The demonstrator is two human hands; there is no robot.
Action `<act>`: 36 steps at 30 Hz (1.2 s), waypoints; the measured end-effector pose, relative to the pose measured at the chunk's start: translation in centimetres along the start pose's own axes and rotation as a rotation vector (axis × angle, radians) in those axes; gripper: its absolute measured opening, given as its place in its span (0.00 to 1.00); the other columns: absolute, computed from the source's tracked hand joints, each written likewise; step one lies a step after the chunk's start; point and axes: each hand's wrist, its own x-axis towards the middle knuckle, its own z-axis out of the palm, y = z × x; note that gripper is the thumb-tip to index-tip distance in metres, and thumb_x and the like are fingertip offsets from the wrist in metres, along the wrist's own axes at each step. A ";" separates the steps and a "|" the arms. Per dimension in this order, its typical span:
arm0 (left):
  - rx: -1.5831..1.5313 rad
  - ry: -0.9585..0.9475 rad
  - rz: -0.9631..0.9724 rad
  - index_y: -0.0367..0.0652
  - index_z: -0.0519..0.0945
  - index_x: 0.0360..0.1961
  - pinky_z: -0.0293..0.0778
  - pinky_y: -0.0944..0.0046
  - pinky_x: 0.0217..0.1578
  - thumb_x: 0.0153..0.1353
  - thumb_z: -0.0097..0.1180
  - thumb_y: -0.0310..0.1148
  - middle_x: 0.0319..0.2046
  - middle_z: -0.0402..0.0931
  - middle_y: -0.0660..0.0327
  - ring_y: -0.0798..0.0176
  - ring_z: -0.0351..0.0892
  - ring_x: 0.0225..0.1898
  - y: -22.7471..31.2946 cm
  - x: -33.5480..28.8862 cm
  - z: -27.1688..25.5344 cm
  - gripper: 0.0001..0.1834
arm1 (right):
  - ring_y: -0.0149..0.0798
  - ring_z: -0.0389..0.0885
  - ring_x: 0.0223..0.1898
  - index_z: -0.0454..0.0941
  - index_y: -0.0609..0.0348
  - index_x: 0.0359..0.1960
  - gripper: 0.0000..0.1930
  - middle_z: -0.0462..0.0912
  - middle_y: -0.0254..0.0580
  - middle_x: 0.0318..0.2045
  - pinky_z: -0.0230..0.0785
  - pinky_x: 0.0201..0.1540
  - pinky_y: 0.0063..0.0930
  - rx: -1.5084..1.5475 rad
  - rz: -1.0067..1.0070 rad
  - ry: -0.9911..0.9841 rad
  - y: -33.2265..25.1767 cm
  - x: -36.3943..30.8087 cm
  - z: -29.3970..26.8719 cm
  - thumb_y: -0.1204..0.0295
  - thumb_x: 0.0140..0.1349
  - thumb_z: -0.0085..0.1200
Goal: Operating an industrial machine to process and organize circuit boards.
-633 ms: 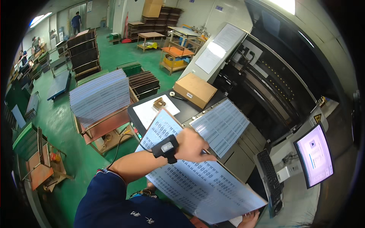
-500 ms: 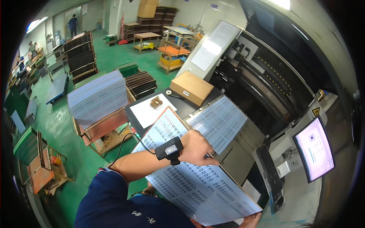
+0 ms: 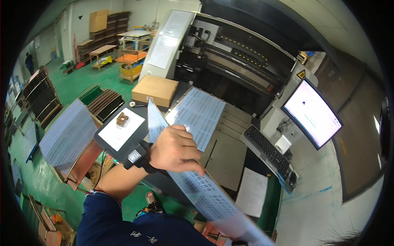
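Observation:
A large thin panel (image 3: 201, 190) printed with rows of small dark marks stands tilted on edge in front of me, slanting from the middle down to the lower right. My left hand (image 3: 175, 151) is closed over its upper long edge, knuckles up. A small black device (image 3: 136, 156) is strapped to that wrist. My right hand does not show; the panel's lower right end is blurred. Just beyond my left hand, a similar printed panel (image 3: 199, 110) lies flat on the machine's bed.
Left of the bed, a white sheet (image 3: 119, 137) carries a small brown block (image 3: 122, 119). A cardboard box (image 3: 155, 90) sits behind it. Many upright panels fill a rack (image 3: 69, 135) at left. A keyboard (image 3: 269, 151) and monitor (image 3: 312, 112) stand right. Paper (image 3: 251, 192) lies below the keyboard.
My view has swung to the right. The panel has turned from showing its broad printed face to nearly edge-on. The right hand at its lower corner has gone out of sight.

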 end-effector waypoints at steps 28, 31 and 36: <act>0.014 -0.202 -1.532 0.33 0.75 0.44 0.73 0.58 0.41 0.52 0.55 0.40 0.36 0.78 0.46 0.49 0.78 0.37 -29.0 -28.6 16.5 0.23 | 0.47 0.67 0.36 0.63 0.66 0.55 0.30 0.70 0.51 0.33 0.74 0.23 0.39 0.551 0.419 -0.788 4.5 27.6 13.2 0.50 0.63 0.40; -0.435 -0.037 -1.949 0.32 0.73 0.44 0.73 0.64 0.22 0.52 0.56 0.38 0.25 0.77 0.57 0.61 0.76 0.21 -30.1 -27.2 17.3 0.22 | 0.46 0.67 0.36 0.63 0.65 0.56 0.31 0.70 0.52 0.33 0.76 0.25 0.40 0.546 0.351 -0.697 4.9 26.7 10.8 0.49 0.62 0.39; -0.748 -0.261 -2.030 0.32 0.73 0.44 0.64 0.69 0.15 0.55 0.52 0.37 0.21 0.72 0.62 0.69 0.69 0.17 -32.2 -27.4 16.6 0.20 | 0.46 0.67 0.35 0.64 0.65 0.56 0.31 0.70 0.51 0.31 0.76 0.24 0.39 0.568 0.363 -0.687 4.7 27.0 12.9 0.49 0.63 0.37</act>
